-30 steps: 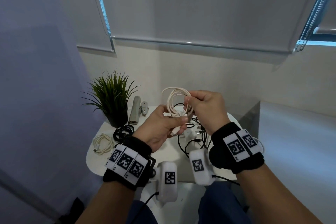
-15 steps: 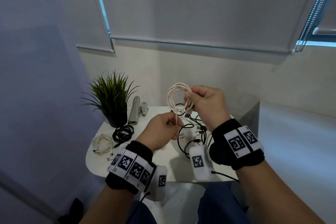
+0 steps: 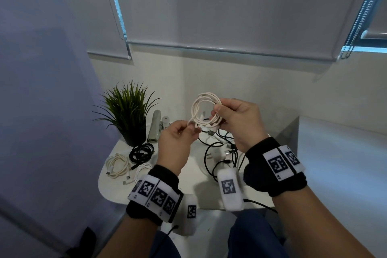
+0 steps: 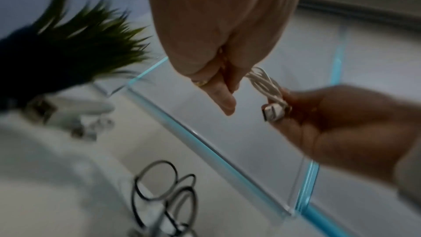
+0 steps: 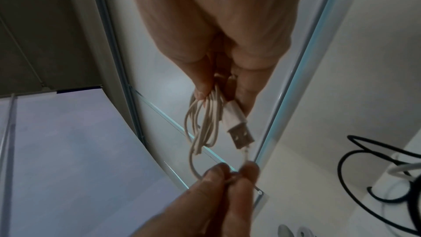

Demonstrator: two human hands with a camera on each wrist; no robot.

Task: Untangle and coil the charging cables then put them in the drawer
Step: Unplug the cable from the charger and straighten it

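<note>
A white charging cable, wound into several loops, hangs in the air above the small white table. My right hand pinches the coil's right side, and its USB plug sticks out below the fingers. My left hand pinches the cable's loose end just left of the coil. Below lies a tangle of black cables with a white plug adapter. At the table's left lie a coiled black cable and two coiled white cables. No drawer is in view.
A potted green plant stands at the table's back left, with a grey stapler-like tool beside it. Walls and lowered window blinds close the space behind. My knees sit under the table's near edge.
The left hand has let go of the coil's lower part and now pinches only the loose end, further left. The right hand has lifted the coil slightly.
</note>
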